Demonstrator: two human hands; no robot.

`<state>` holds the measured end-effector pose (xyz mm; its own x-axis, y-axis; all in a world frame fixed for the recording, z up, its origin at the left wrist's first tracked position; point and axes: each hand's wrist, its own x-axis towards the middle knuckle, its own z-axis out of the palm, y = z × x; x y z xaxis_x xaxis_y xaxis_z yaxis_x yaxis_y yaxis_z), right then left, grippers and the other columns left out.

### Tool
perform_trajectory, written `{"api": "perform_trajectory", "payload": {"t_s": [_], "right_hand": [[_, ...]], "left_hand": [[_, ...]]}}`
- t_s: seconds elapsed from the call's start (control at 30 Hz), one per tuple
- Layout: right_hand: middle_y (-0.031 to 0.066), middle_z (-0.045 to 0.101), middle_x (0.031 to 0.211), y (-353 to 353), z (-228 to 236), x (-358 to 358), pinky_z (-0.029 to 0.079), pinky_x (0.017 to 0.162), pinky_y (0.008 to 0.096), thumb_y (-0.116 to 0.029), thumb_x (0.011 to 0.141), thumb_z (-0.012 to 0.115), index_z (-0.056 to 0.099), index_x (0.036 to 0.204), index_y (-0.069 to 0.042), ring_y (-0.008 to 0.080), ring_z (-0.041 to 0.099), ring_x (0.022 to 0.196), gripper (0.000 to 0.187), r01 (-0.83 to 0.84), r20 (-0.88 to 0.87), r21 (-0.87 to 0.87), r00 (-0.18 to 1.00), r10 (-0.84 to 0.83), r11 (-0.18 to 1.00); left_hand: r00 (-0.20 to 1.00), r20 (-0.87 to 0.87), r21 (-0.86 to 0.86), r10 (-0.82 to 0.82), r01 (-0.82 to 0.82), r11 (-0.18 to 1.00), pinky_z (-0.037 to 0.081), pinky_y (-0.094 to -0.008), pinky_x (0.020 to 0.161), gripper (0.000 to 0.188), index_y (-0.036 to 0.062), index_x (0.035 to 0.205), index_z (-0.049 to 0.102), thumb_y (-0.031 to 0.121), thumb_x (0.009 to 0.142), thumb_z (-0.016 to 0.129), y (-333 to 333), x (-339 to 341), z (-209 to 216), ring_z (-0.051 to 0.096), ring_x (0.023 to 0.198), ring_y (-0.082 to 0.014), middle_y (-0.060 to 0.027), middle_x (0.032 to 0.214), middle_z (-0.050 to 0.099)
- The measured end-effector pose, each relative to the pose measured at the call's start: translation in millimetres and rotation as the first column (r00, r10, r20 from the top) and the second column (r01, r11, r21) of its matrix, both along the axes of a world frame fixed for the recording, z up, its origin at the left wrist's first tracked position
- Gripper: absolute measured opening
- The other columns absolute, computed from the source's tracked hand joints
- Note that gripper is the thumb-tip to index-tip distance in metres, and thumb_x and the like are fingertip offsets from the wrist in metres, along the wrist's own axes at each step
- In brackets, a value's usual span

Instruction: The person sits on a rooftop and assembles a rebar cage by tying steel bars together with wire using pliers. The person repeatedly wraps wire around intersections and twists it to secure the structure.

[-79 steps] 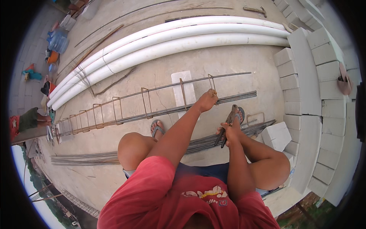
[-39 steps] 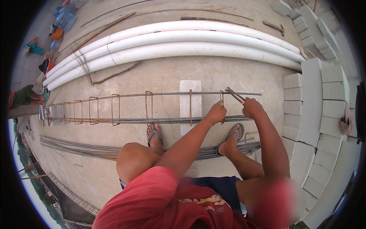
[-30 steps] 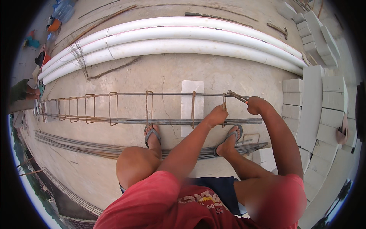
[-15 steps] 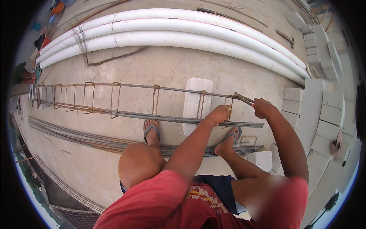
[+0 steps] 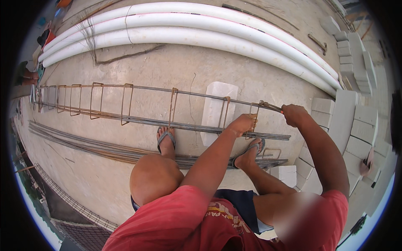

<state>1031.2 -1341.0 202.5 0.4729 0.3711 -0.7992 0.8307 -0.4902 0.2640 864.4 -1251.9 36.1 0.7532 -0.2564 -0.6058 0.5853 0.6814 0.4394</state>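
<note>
A long rebar cage (image 5: 150, 121) of steel bars and square wire stirrups lies across in front of me. Near its right end my left hand (image 5: 243, 124) is closed around the side of the last stirrup (image 5: 256, 112), just above the lower bars. My right hand (image 5: 294, 115) grips the handles of a pair of pincers (image 5: 272, 107). Their jaws meet the upper bar where that stirrup crosses it. A pale block (image 5: 218, 109) sits under the cage, close to my left hand. The handle ends are hidden in my right fist.
White pipes (image 5: 188, 37) lie beyond the cage, with a bundle of thin wire (image 5: 130, 56) before them. A hammer (image 5: 318, 42) rests at the far right. Pale blocks (image 5: 341, 121) are stacked on the right. Loose rebar (image 5: 100, 147) runs past my sandalled feet (image 5: 166, 140).
My right hand and the pincers have shifted slightly right and up, with the jaws still at the stirrup's corner. My left hand keeps its hold. The view has tilted a little.
</note>
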Motion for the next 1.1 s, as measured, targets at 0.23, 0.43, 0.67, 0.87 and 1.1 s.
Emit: {"api": "perform_trajectory", "payload": {"t_s": [0.23, 0.43, 0.67, 0.87, 1.1], "right_hand": [[0.0156, 0.066, 0.088, -30.5, -19.5, -1.3, 0.053, 0.074, 0.0414, -0.026, 0.086, 0.064, 0.062, 0.095, -0.002, 0.0309, 0.066, 0.084, 0.026, 0.188, -0.099, 0.127, 0.979, -0.176, 0.974], [0.0082, 0.059, 0.065, -54.3, -23.7, -31.8, 0.052, 0.049, 0.0336, -0.024, 0.088, 0.062, 0.057, 0.08, 0.0, 0.0166, 0.058, 0.051, 0.025, 0.873, -0.615, -0.011, 0.379, -0.691, 0.488], [0.0131, 0.066, 0.081, -51.8, -11.6, -8.6, 0.052, 0.066, 0.041, -0.021, 0.088, 0.054, 0.062, 0.097, -0.004, 0.0275, 0.066, 0.071, 0.021, 0.359, -0.138, 0.369, 0.933, -0.331, 0.857], [0.0132, 0.068, 0.096, -11.6, -4.8, -4.9, 0.051, 0.077, 0.0435, -0.017, 0.09, 0.053, 0.066, 0.103, -0.009, 0.0323, 0.066, 0.091, 0.02, 0.092, 0.076, 0.12, 0.992, -0.101, 0.989], [0.0136, 0.069, 0.1, 1.9, -18.9, 8.7, 0.052, 0.08, 0.0429, -0.019, 0.09, 0.055, 0.069, 0.099, -0.008, 0.0327, 0.066, 0.094, 0.02, 0.031, 0.017, 0.004, 0.999, -0.031, 1.0]], "left_hand": [[1.0, 0.0, 0.005, -0.012, 0.012, 1.0, 0.049, -0.0292, 0.084, 0.05, 0.0024, 0.14, 0.042, 0.012, 0.092, 0.053, -2.6, 0.7, -1.6, 0.058, 0.104, -0.0175, -0.0103, 0.129, 0.056], [1.0, -0.015, 0.03, -0.012, 0.012, 0.999, 0.049, -0.0304, 0.089, 0.052, 0.0024, 0.142, 0.038, 0.014, 0.093, 0.053, 1.4, 3.0, -1.4, 0.058, 0.108, -0.0199, -0.0119, 0.131, 0.055], [1.0, 0.022, 0.047, -0.007, 0.006, 0.999, 0.049, -0.0317, 0.091, 0.05, 0.001, 0.141, 0.039, 0.015, 0.094, 0.052, 4.5, -3.0, 7.0, 0.056, 0.113, -0.0219, -0.0127, 0.134, 0.053], [1.0, 0.011, 0.047, 0.007, -0.007, 0.999, 0.049, -0.03, 0.087, 0.05, -0.0003, 0.14, 0.04, 0.012, 0.093, 0.053, 2.8, -0.5, 6.0, 0.057, 0.107, -0.0196, -0.0124, 0.13, 0.054], [0.995, 0.081, -0.069, 0.055, -0.05, 0.996, 0.051, -0.0277, 0.077, 0.053, -0.0006, 0.138, 0.042, -0.001, 0.087, 0.055, -2.5, -2.6, -10.9, 0.059, 0.099, -0.0174, -0.0095, 0.121, 0.059]]}}
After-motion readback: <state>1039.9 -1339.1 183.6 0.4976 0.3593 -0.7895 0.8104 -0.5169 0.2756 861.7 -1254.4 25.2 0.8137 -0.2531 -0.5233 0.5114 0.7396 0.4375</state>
